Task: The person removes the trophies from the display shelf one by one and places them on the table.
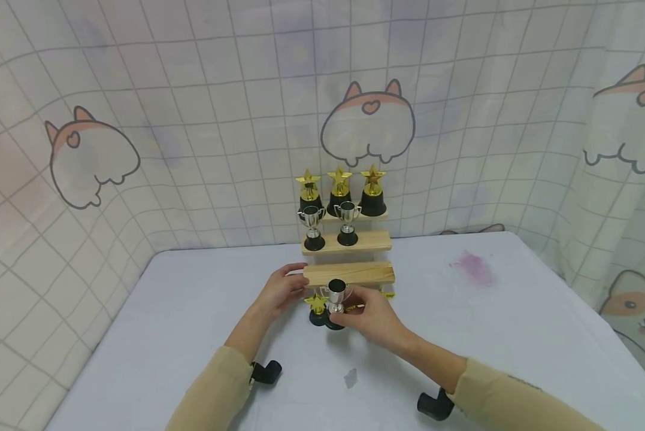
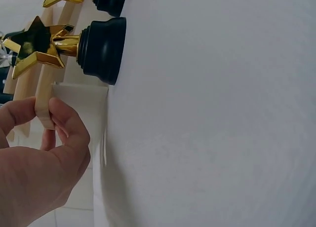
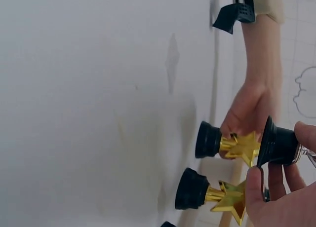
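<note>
My right hand (image 1: 375, 317) grips a small silver trophy cup (image 1: 336, 292) by its black base, held up in front of a tiered wooden display stand (image 1: 349, 273). In the right wrist view, fingers and thumb are around that black base (image 3: 279, 144). My left hand (image 1: 282, 291) pinches the left end of the stand's lowest board (image 2: 45, 98) between thumb and fingers. Gold star trophies with black bases stand on the table before the stand; one star trophy (image 1: 317, 306) is just left of the held cup, and another star trophy (image 3: 217, 196) is partly hidden behind my right hand.
Three gold star trophies (image 1: 340, 187) line the stand's top tier. Two silver cups (image 1: 347, 224) are on the tier below. A white cloth covers the table (image 1: 203, 311), with a pink stain (image 1: 474, 268) at right. A patterned curtain (image 1: 220, 149) hangs behind.
</note>
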Available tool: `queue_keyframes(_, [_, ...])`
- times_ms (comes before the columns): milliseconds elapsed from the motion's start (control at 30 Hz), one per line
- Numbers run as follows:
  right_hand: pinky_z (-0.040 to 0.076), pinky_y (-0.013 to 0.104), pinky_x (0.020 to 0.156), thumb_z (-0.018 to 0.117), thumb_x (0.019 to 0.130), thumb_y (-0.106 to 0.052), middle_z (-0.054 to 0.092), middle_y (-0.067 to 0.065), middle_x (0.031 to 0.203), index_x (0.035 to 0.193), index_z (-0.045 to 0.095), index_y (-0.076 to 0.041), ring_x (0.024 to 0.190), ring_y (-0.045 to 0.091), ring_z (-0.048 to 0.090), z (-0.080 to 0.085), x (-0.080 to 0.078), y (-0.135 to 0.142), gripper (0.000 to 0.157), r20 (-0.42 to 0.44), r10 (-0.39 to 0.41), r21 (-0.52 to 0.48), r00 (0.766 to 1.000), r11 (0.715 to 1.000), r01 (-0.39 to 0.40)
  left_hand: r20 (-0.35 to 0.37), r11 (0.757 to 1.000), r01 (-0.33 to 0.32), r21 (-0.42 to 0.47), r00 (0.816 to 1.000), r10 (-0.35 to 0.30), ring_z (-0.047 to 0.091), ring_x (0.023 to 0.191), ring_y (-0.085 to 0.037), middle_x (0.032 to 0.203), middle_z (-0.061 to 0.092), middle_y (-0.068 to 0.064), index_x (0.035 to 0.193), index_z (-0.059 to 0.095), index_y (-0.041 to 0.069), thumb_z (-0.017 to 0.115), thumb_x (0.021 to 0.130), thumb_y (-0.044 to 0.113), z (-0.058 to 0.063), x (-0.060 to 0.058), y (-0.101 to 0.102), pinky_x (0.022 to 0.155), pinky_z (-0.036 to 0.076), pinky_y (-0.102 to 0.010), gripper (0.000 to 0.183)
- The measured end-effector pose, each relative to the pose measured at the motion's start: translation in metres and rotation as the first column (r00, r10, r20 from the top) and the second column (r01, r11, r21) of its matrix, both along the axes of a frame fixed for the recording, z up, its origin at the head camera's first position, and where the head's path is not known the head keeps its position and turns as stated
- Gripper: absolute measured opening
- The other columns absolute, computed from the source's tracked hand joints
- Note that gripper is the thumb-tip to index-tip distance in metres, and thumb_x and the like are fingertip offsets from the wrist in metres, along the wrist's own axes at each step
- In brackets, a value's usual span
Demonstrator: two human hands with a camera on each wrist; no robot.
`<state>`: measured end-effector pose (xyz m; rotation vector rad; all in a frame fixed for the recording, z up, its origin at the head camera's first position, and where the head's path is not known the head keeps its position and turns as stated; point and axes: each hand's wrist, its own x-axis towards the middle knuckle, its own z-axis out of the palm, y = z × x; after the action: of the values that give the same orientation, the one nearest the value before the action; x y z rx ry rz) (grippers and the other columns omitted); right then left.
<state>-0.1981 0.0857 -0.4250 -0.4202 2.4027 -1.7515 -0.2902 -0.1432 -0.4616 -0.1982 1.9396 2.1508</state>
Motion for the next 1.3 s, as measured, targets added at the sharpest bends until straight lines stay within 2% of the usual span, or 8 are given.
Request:
queue_keyframes(167, [0.058, 0.026, 0.075, 0.086, 0.084, -0.015, 0.070, 0.006, 0.099, 0.100, 0.068, -0.005, 0.088, 0.022, 0.068, -0.007, 0.005, -0.008, 0.027, -0.010, 0.041, 0.025, 0.999, 0.999, -0.041, -0.009, 1.000, 0.000, -0.002, 1.000, 0.000, 0.061, 0.087, -0.017, 0.120, 0.058, -0.019, 0.142, 0.054, -0.001, 0.063, 0.089, -0.003, -0.002, -0.001, 0.000, 0.080, 0.056, -0.027, 0.054])
queue_keyframes(333, [0.057, 0.026, 0.076, 0.086, 0.084, -0.017, 0.069, 0.004, 0.099, 0.099, 0.067, -0.005, 0.090, 0.020, 0.068, -0.017, 0.010, -0.017, 0.027, -0.001, 0.083, 0.066, 0.997, 0.994, -0.083, -0.010, 1.000, 0.003, 0.003, 1.000, -0.003, 0.061, 0.085, -0.016, 0.118, 0.059, -0.019, 0.141, 0.054, -0.002, 0.063, 0.088, -0.004, -0.005, -0.001, -0.001, 0.077, 0.056, -0.026, 0.054])
queue_keyframes(500, [0.059, 0.033, 0.082, 0.086, 0.084, -0.016, 0.068, 0.005, 0.099, 0.099, 0.066, -0.005, 0.093, 0.022, 0.069, -0.027, 0.010, -0.023, 0.027, 0.047, 0.087, 0.067, 0.995, 0.994, -0.090, 0.002, 1.000, 0.004, -0.003, 1.000, -0.004, 0.062, 0.087, -0.018, 0.120, 0.059, -0.020, 0.142, 0.054, -0.001, 0.064, 0.088, -0.003, -0.007, 0.001, -0.002, 0.078, 0.057, -0.027, 0.055])
queue_keyframes(733, [0.057, 0.037, 0.082, 0.087, 0.084, -0.020, 0.068, 0.000, 0.097, 0.102, 0.067, -0.007, 0.095, 0.018, 0.067, -0.034, 0.007, -0.028, 0.030, 0.059, 0.072, 0.134, 0.996, 0.988, -0.079, 0.017, 1.000, 0.000, -0.014, 1.000, 0.000, 0.062, 0.090, -0.019, 0.123, 0.058, -0.021, 0.142, 0.055, 0.001, 0.065, 0.089, -0.002, -0.007, 0.001, -0.002, 0.079, 0.058, -0.028, 0.055])
queue_keyframes(1000, [0.053, 0.031, 0.074, 0.086, 0.084, -0.020, 0.066, -0.001, 0.092, 0.102, 0.067, -0.008, 0.085, 0.014, 0.060, -0.037, 0.001, -0.033, 0.029, 0.035, 0.065, 0.198, 0.997, 0.978, -0.071, 0.012, 1.000, -0.001, -0.007, 1.000, 0.001, 0.062, 0.091, -0.019, 0.123, 0.058, -0.020, 0.142, 0.055, 0.002, 0.066, 0.089, -0.002, -0.006, -0.001, -0.003, 0.081, 0.058, -0.029, 0.054])
queue_keyframes(1300, [0.053, 0.026, 0.069, 0.087, 0.082, -0.019, 0.066, -0.003, 0.088, 0.103, 0.065, -0.007, 0.081, 0.013, 0.062, -0.044, -0.003, -0.037, 0.033, -0.082, 0.092, 0.245, 0.992, 0.967, -0.069, -0.002, 1.000, 0.006, 0.011, 1.000, -0.006, 0.063, 0.090, -0.019, 0.122, 0.058, -0.021, 0.140, 0.056, 0.000, 0.065, 0.088, -0.004, -0.004, -0.002, -0.002, 0.081, 0.058, -0.029, 0.053])
